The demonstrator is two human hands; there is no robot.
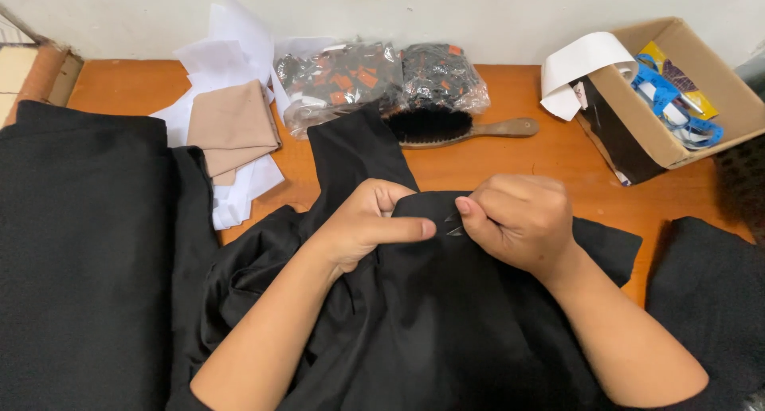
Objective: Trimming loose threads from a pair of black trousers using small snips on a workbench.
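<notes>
Black garment (446,315) lies bunched nearest the camera, spread over the orange table (550,152). The left hand (368,222) has its grip pressed together, pinching the garment's upper edge; just beside it, the right hand (519,218) pinches small dark snips (454,224) against the same edge. Behind lie a wooden brush (458,128) and, right, a cardboard box (677,92).

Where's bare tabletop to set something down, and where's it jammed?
Free: wooden table between the brush, the cardboard box and the black garment; also the back-left corner before the white papers. Crowded: plastic bags, tan cloth, and both the left hand and right hand pinching fabric.
</notes>
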